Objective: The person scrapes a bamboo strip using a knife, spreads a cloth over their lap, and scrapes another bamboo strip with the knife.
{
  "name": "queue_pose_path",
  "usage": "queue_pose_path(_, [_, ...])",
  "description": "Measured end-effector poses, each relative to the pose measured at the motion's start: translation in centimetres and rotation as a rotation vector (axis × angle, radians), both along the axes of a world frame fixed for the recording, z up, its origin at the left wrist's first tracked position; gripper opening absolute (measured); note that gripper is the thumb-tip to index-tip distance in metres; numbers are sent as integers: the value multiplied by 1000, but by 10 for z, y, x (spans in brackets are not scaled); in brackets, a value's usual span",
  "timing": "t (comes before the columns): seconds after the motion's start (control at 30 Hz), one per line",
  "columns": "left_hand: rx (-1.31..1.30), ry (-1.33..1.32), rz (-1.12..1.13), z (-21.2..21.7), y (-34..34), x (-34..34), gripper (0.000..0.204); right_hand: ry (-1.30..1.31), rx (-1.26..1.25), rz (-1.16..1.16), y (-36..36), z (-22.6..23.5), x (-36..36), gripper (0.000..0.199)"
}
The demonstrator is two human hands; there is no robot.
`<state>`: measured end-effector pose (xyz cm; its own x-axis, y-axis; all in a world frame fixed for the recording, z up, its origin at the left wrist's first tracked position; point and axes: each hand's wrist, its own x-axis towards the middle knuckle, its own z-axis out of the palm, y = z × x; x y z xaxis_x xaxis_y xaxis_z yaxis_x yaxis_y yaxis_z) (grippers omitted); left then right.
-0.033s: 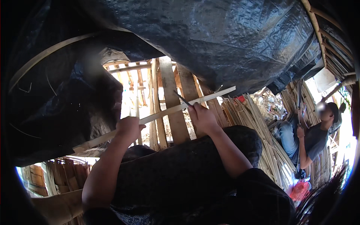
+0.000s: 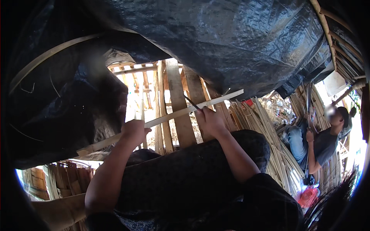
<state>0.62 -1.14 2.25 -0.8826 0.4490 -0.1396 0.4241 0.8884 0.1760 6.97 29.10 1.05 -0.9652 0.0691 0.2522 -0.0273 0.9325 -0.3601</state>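
Observation:
A long pale strip, apparently bamboo (image 2: 175, 114), slants across in front of me, its left end lower than its right. My left hand (image 2: 135, 132) is closed around it left of the middle. Farther right, my right hand (image 2: 212, 122) grips a thin dark-bladed knife (image 2: 191, 102). The blade crosses the strip and points up and to the left; its handle is hidden in my fingers. Whether the edge bites into the strip cannot be made out. My dark-clothed legs (image 2: 185, 169) lie below the strip.
Black plastic sheeting (image 2: 239, 42) hangs above and at the left. Beyond the strip stand upright wooden slats (image 2: 179, 111). A pile of long split strips (image 2: 262, 134) lies at the right, near a seated co-worker (image 2: 325, 142) and a red plastic bag (image 2: 308, 196).
My right hand and the knife have slid slightly to the right along the strip. The left hand keeps its grip, and the whole view has shifted a little.

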Motion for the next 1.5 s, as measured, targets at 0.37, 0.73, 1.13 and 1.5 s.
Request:
queue_pose_path(0.37, [229, -301, -76, -30, -24, -19, 32, -135, -51, 223, 8, 62, 6, 18])
queue_pose_path(0.73, [312, -292, -18, -16, -15, -22, 36, -190, -7, 170, 47, 40, -3, 18])
queue_pose_path(1.13, [293, -220, -90, -17, 3, -12, 27, -132, -16, 251, 36, 46, 5, 19])
queue_pose_path(1.5, [228, -82, -308, -34, 3, -9, 26, 130, 176, 399, 31, 39, 3, 19])
